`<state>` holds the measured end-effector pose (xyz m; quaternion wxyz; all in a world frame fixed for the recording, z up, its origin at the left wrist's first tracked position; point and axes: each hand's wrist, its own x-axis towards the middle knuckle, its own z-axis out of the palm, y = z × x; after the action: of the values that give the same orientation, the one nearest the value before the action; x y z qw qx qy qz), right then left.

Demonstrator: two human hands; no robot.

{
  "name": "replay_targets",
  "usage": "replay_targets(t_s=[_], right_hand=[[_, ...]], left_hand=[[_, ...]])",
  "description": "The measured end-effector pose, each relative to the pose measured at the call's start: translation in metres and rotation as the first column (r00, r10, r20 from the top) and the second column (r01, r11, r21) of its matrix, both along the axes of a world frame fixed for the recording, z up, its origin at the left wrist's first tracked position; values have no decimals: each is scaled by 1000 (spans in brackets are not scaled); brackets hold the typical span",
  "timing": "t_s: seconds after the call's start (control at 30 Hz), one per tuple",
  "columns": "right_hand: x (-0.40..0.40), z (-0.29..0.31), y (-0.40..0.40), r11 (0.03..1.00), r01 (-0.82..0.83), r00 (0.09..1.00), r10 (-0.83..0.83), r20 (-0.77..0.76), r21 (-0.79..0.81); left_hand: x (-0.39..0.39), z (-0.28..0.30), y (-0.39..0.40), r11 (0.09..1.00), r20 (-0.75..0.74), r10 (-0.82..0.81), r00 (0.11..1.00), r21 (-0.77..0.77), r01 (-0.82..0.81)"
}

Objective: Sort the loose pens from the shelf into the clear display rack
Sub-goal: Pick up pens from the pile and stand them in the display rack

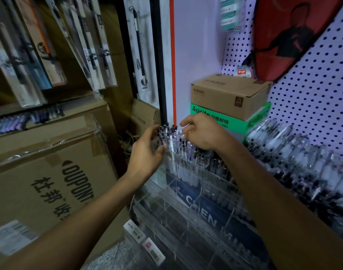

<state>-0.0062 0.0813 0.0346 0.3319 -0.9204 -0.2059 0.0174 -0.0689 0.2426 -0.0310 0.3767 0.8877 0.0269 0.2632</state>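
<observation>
Two hands meet at the top-left compartment of the clear display rack (188, 184), where a bunch of pens (174, 139) stands upright, caps up. The left hand (147, 152) curls round the bunch from the left, its fingers against the outer pens and its thumb near the rack's upper edge, so its grip is closed on the pens. The right hand (201, 131) comes over from the right, fingers bent down onto the pen tops; whether it pinches one cannot be told through the blur. More pens (295, 152) fill the rack's row to the right. A brown carton (229, 94) sits on a green box (225, 119) behind.
</observation>
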Motion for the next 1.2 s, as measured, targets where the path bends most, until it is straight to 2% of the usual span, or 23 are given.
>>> replay_targets(t_s=[0.1, 0.17, 0.23, 0.33, 0.43, 0.6, 0.7, 0.8, 0.93, 1.1, 1.2], right_hand=[[-1, 0, -5, 999, -36, 999, 36, -13, 37], [-2, 1, -8, 998, -43, 999, 43, -2, 46], [-1, 4, -10, 997, -29, 999, 28, 28, 65], [-1, 9, -15, 995, -25, 998, 19, 58, 96], [-8, 18, -24, 994, -22, 997, 15, 74, 103], [-27, 31, -47, 996, -13, 996, 4, 94, 92], [-40, 32, -71, 992, 68, 982, -85, 171, 103], [-55, 31, -107, 979, 195, 952, -204, 227, 60], [-75, 30, -169, 942, 333, 921, -336, 198, 52], [-97, 7, -247, 841, 536, 820, -539, 194, 71], [-101, -19, -288, 771, 636, 756, -631, 176, 32]], left_hand=[[0, -1, 8, 995, -93, 32, 995, -89, -40], [-2, -2, 12, 996, -103, 32, 994, -83, -41], [-6, -2, 17, 999, -54, 27, 998, -28, -28], [-13, 0, 21, 996, 96, 8, 995, 88, -17], [-19, 6, 14, 989, 183, -91, 979, 130, 68], [-26, 24, -21, 959, 244, -262, 934, 171, 225], [-26, 33, -48, 939, 252, -337, 907, 155, 306], [-23, 36, -78, 906, 196, -424, 884, 112, 409], [-17, 41, -117, 848, 175, -530, 830, 104, 519], [-2, 50, -173, 762, 115, -647, 754, 71, 643], [10, 55, -211, 667, 62, -745, 664, 79, 741]])
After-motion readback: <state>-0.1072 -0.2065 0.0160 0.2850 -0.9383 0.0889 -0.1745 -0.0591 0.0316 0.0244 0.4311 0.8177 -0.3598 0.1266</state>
